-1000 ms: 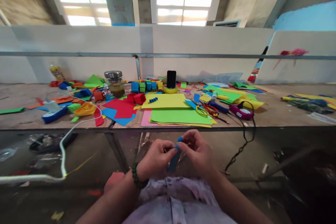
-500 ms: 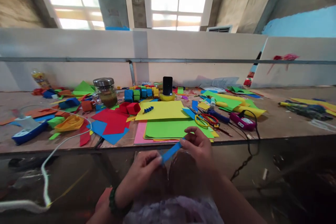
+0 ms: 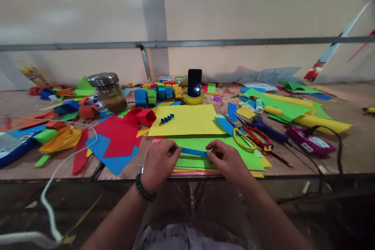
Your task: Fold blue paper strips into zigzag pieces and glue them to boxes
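A narrow blue paper strip [image 3: 193,151] is stretched nearly level between my two hands, above the green paper sheets [image 3: 187,162]. My left hand [image 3: 160,161] pinches its left end between thumb and fingers; a dark beaded bracelet is on that wrist. At the right end, my right hand [image 3: 225,160] grips the strip with thumb and fingertips. Behind my hands lies a yellow sheet [image 3: 190,119], with a small blue pleated paper piece [image 3: 166,119] resting on it.
Yellow-handled scissors [image 3: 245,140] and red-handled scissors [image 3: 262,140] lie right of the sheets, near a blue glue gun [image 3: 271,131]. A lidded glass jar [image 3: 109,95] stands left. Behind, a phone [image 3: 194,83] rests upright among paper cubes [image 3: 151,96]. A white cable [image 3: 58,168] hangs at left.
Both hands have risen from below the table edge to over the green sheets. The blue strip has turned from slanted to almost level. My view has tilted down.
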`<state>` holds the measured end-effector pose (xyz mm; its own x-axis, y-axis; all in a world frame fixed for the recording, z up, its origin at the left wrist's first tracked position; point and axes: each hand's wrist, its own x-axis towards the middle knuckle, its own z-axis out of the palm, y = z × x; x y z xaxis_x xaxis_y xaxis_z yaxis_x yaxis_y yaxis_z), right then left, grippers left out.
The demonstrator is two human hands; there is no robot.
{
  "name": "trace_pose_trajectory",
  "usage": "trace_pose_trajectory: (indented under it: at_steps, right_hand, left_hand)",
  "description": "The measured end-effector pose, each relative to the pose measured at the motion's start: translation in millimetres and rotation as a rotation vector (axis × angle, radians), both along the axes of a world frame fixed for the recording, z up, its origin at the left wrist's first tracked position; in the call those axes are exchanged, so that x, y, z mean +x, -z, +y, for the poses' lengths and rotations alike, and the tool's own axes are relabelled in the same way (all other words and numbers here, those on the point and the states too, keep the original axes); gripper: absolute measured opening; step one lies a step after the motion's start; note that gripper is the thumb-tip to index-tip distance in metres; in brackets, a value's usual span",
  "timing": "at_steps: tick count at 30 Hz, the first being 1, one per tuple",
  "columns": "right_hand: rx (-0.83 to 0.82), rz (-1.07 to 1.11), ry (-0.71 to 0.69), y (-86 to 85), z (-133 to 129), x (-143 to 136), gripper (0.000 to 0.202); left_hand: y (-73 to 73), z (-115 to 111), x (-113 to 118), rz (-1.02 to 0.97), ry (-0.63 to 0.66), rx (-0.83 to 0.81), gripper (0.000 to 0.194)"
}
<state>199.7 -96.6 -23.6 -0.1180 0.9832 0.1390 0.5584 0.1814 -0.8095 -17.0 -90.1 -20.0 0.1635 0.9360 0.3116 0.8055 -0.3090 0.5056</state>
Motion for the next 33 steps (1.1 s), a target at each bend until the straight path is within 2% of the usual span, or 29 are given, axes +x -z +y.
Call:
trace_pose_trajectory:
  at_steps: [2,4,6,8,10,15,21,25,28,30,32,33]
  right_hand:
    - [0.001,-0.139,-0.045,2.4,8,2,0.009]
    - [-0.003,-0.248,-0.051,3.3,13,2,0.011]
    - [0.011,-0.356,-0.015,4.3,16,1,0.012]
    - [0.052,-0.436,0.034,6.4,16,0,0.013]
    - [0.106,-0.474,0.054,9.8,15,0,0.013]
    - [0.239,-0.577,0.048,17.1,11,0,0.015]
    - [0.241,-0.619,0.039,15.8,10,-2,0.016]
    - [0.191,-0.522,-0.008,9.1,7,0,0.016]
    - [0.197,-0.355,-0.024,-1.4,5,21,0.016]
    - [0.258,-0.327,0.121,-10.7,4,48,0.017]
    - [0.332,-0.439,0.392,-20.3,3,80,0.019]
    - [0.318,-0.528,0.51,-24.7,2,95,0.02]
  left_hand:
    - [4.9,0,2,0.161,-0.023,0.043,0.016]
    - [7.9,-4,4,0.239,0.005,0.109,0.019]
    - [9.1,-8,5,0.257,0.142,0.153,0.028]
    - [9.6,-11,7,0.276,0.321,0.127,0.034]
    - [10.7,-12,9,0.32,0.398,0.079,0.043]
    - [16.0,-9,14,0.419,0.384,0.11,0.06]
    - [12.1,-16,17,0.445,0.388,0.042,0.073]
    - [14.7,-16,16,0.443,0.397,0.077,0.067]
    - [20.2,-12,13,0.428,0.411,0.179,0.066]
    - [23.7,-10,11,0.416,0.413,0.227,0.067]
    - [26.5,-8,9,0.409,0.408,0.271,0.065]
    - [27.6,-7,8,0.406,0.406,0.297,0.064]
